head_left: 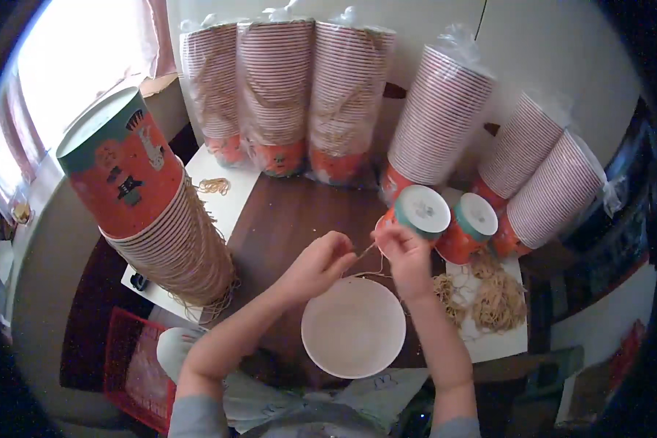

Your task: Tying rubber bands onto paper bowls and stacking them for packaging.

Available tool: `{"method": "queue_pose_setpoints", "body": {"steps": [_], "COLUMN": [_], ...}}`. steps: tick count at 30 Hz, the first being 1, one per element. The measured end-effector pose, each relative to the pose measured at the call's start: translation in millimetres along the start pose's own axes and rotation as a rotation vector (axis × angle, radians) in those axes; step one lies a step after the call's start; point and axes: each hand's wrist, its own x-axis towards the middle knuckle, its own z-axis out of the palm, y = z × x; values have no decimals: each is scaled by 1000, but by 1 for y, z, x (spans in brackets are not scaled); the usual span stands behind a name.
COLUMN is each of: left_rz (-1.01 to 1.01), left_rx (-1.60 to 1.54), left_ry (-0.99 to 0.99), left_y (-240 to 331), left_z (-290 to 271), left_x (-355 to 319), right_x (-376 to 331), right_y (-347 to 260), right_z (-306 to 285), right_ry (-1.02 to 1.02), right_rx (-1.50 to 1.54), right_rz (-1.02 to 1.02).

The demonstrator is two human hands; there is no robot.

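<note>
My left hand (320,266) and my right hand (406,257) are closed in pinches close together, with a thin tan cord (366,250) stretched between them. Just below them, in front of me, a white paper bucket (352,330) sits with its round mouth facing up. Part of the cord trails by its far rim; whether it is fastened there I cannot tell. Beyond my right hand are two upturned orange and green buckets (425,210). Loose bundles of tan cord (498,301) lie to the right of my right forearm.
At left stands a tall stack of upturned printed buckets (135,175) with cords hanging along its side. Bagged bucket stacks (276,80) line the back, and more (555,190) lean at right. A small cord coil (214,186) lies far left; a red basket (135,372) stands lower left.
</note>
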Motion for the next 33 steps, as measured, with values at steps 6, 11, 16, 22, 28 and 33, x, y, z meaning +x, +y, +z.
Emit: {"method": "queue_pose_setpoints", "body": {"steps": [6,11,16,22,28,33], "left_rz": [-29,-29,-120,15,70,-30], "left_rx": [477,425,109,329,306,120], "left_ry": [-300,-164,0,63,-76,-222], "left_y": [-21,-30,-10,-15,9,1], "left_z": [-16,-20,-9,-32,-39,-34], "left_x": [-18,-56,-104,-97,-74,-73], "right_x": [17,0,-28,-47,-51,-54], "right_y": [-47,-89,-67,-11,-22,-23], "right_z": [-52,-53,-9,17,26,27], "right_ry": [185,181,-350,-557,-499,-552], "right_rx": [242,100,-627,-870,-949,-1096], "right_rz": [-202,-263,-237,-293,-442,-507]}}
